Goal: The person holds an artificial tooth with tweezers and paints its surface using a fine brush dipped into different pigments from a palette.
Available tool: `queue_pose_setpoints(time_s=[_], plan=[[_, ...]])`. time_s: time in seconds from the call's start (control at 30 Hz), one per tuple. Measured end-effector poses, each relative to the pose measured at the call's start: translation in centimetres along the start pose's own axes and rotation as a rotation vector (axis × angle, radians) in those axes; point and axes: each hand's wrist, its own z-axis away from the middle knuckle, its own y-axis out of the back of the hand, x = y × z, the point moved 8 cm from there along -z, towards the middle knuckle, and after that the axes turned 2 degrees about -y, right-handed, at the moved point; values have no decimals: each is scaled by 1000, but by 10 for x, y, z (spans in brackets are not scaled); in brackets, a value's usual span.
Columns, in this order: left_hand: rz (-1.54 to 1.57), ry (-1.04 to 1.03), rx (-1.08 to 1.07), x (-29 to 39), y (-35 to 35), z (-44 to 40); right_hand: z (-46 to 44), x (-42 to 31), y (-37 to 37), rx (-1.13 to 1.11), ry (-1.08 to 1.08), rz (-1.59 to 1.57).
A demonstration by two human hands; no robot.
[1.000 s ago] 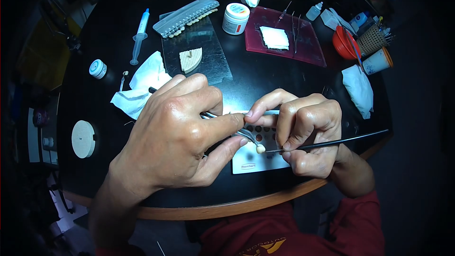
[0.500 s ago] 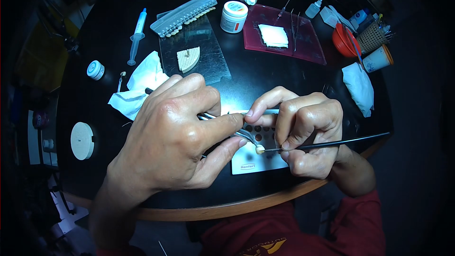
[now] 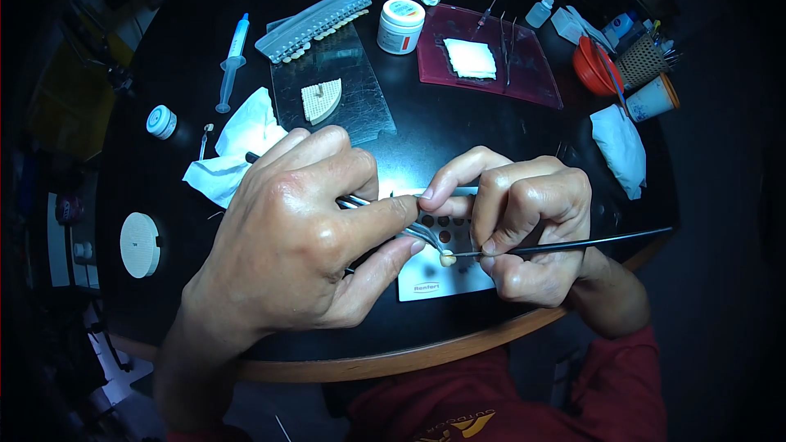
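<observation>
My left hand [image 3: 299, 229] is closed around metal tweezers [image 3: 423, 236], thumb and index finger pinching them near the curved tips. A small, pale tooth-shaped crown [image 3: 448, 259] sits at those tips. Opposite it, my right hand [image 3: 532, 225] grips a thin brush [image 3: 606, 240] with a long black handle. The brush's fine end points left and meets the crown, or comes very close to it. My right index finger reaches over to my left fingertip. Beneath both hands lies a white palette [image 3: 419, 285] with round wells, partly covered by the fingers.
A shade guide [image 3: 315, 26], a honeycomb tray piece [image 3: 321, 101] and a syringe [image 3: 232, 65] lie at the back left. Behind my hands are a white jar [image 3: 401, 29] and a red plate [image 3: 528, 74] with folded gauze [image 3: 471, 59]. A red bowl [image 3: 596, 65] stands right.
Both hands keep their grips and almost the same positions. The crown looks slightly turned at the tweezer tips. The whole view has shifted a little.
</observation>
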Motion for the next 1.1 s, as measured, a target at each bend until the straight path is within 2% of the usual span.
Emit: queue_pose_setpoints(time_s=[1.1], plan=[[-20, 9, -31, 1, -4, 2, 2, 6, 2, 27, -46, -44]])
